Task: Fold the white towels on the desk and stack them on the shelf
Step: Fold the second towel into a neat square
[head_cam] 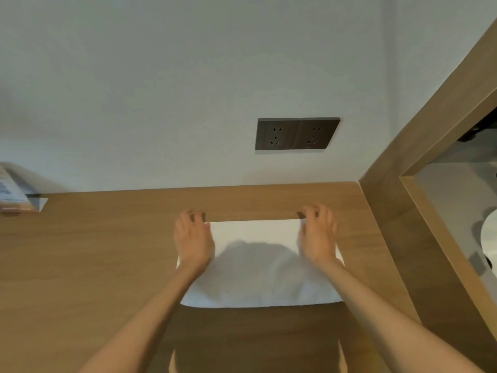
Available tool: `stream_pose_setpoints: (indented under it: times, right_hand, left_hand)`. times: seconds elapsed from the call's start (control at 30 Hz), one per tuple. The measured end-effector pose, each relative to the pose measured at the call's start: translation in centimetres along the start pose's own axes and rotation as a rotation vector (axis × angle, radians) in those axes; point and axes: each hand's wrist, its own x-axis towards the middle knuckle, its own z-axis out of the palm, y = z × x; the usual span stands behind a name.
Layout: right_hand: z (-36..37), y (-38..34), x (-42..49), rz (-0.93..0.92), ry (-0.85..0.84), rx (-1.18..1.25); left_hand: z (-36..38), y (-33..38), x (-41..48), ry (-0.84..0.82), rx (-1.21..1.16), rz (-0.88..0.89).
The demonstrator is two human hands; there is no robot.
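A white towel lies flat on the wooden desk, folded into a wide rectangle with its near edge a little rounded. My left hand lies on the towel's far left corner, with the fingertips curled over the far edge. At the far right corner, my right hand has its fingers curled round the cloth, and the corner is slightly raised under them. Both forearms reach in from the bottom of the view. My shadow falls across the middle of the towel.
A dark double wall socket sits on the white wall behind the desk. A printed card stand is at the desk's far left. A wooden frame at the right borders a shelf recess holding a white round object.
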Motion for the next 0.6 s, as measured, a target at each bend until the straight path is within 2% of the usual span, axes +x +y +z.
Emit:
stream_pose_setpoints:
  times: [0.07, 0.13, 0.27, 0.37, 0.43, 0.6]
  right_hand:
    - [0.3, -2.3, -1.2, -0.122, -0.039, 0.117]
    - [1.1, -4.6, -2.9, -0.205, -0.125, 0.169]
    - [3.8, -5.8, -4.4, -0.222, -0.238, 0.116]
    - [5.7, -5.1, -4.2, -0.214, -0.306, -0.045]
    - [6.4, -5.0, -4.4, -0.245, -0.250, -0.106]
    - [7.2, -3.7, -4.5, -0.340, -0.131, -0.077]
  left_hand:
    - [1.0, 1.9, -1.0, -0.052, -0.046, 0.170]
    - [2.3, 3.6, -2.6, -0.149, 0.007, 0.301]
    - [4.5, 4.5, -4.4, -0.285, 0.084, 0.339]
    - [6.0, 4.4, -4.3, -0.271, 0.159, 0.343]
    - [6.7, 4.5, -4.2, -0.251, 0.191, 0.329]
    - [7.8, 3.4, -4.4, -0.082, 0.148, 0.388]
